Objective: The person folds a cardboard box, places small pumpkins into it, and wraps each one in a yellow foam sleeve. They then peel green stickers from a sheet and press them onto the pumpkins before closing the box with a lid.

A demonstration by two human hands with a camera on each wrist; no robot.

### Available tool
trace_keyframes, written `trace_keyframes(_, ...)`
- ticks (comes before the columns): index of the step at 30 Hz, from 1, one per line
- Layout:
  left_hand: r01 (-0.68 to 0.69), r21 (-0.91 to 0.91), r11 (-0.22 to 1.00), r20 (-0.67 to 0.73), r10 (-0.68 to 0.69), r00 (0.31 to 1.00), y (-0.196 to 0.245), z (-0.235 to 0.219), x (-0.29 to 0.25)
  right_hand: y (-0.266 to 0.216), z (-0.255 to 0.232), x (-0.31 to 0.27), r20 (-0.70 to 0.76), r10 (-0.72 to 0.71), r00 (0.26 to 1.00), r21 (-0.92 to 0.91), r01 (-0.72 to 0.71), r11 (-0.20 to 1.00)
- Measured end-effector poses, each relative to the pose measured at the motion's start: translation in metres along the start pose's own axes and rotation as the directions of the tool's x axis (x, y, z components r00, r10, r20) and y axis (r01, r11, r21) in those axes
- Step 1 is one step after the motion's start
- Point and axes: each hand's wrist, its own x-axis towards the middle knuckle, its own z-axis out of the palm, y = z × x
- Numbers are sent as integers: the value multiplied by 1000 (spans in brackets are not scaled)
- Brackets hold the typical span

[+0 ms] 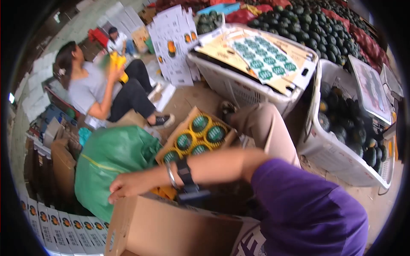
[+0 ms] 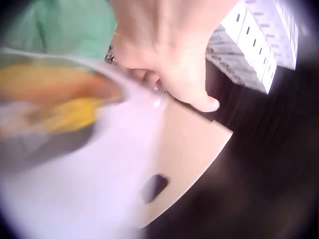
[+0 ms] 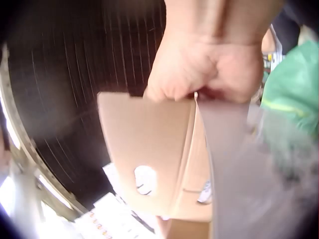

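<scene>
An open cardboard carton [image 1: 183, 226], brown inside, stands at the bottom of the head view. My right hand [image 1: 132, 183] is at its far left corner, beside a large green sack [image 1: 106, 170]. In the right wrist view the fingers of the right hand [image 3: 204, 74] curl over the carton's top edge, above an end panel [image 3: 149, 134] with a handle hole. Outside the head view, my left hand [image 2: 169, 64] grips a carton edge by another holed panel [image 2: 184, 144], its thumb stretched along the rim. The carton's pale outer face [image 2: 109, 169] is blurred there.
Beyond my arm sits a box of stickered dark green squashes [image 1: 198, 123] in yellow nets. A white crate [image 1: 239, 81] bears a label sheet [image 1: 265, 55]; another crate [image 1: 337, 158] of squashes stands right. Folded printed cartons [image 1: 64, 226] line the lower left. A person [image 1: 94, 85] sits beyond the sack.
</scene>
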Motion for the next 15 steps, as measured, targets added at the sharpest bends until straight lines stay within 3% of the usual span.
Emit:
trace_keyframes(2, 34, 8, 999, 195, -35, 980, -3, -16, 40, 14, -4, -1, 241, -119, 963, -464, 222, 858)
trace_keyframes(3, 28, 75, 997, 338, -52, 940, -8, -20, 60, 8, -3, 2, 363, 33, 931, -671, 237, 702)
trace_keyframes(4, -145, 74, 987, 540, 83, 838, -36, -24, 88, -7, 3, 4, 443, 208, 872, -843, 325, 429)
trace_keyframes(5, -149, 190, 970, 539, 24, 842, 12, 1, 86, -10, 8, 3, 457, 206, 865, -852, 359, 381)
trace_keyframes(6, -314, 526, 790, 509, 3, 861, 52, 21, 85, -14, 11, 3, 467, 205, 860, -863, 393, 318)
trace_keyframes(7, -424, 595, 683, 517, 78, 852, 43, 31, 94, -6, 13, 3, 468, 196, 862, -861, 396, 319)
trace_keyframes(8, -363, 816, 451, 378, 60, 924, 32, 43, 102, 8, 12, 2, 379, 12, 926, -905, 368, 212)
trace_keyframes(9, -347, 827, 442, 375, 26, 927, 30, 53, 105, 17, 9, 0, 292, -181, 939, -943, 315, 111)
trace_keyframes(11, -332, 841, 426, 367, 1, 930, 40, 57, 102, 14, -1, -12, 274, -217, 937, -947, 303, 110)
trace_keyframes(13, -442, 678, 587, 331, 292, 897, 49, 61, 81, 7, -24, -30, 243, -236, 941, -946, 283, 155)
trace_keyframes(14, -540, 558, 630, 322, 436, 841, 60, 62, 63, 1, -41, -49, 94, -203, 975, -962, 141, 233)
trace_keyframes(15, -604, 456, 654, 348, 493, 797, 69, 60, 36, 9, -39, -60, -443, -157, 883, -891, -414, 184)
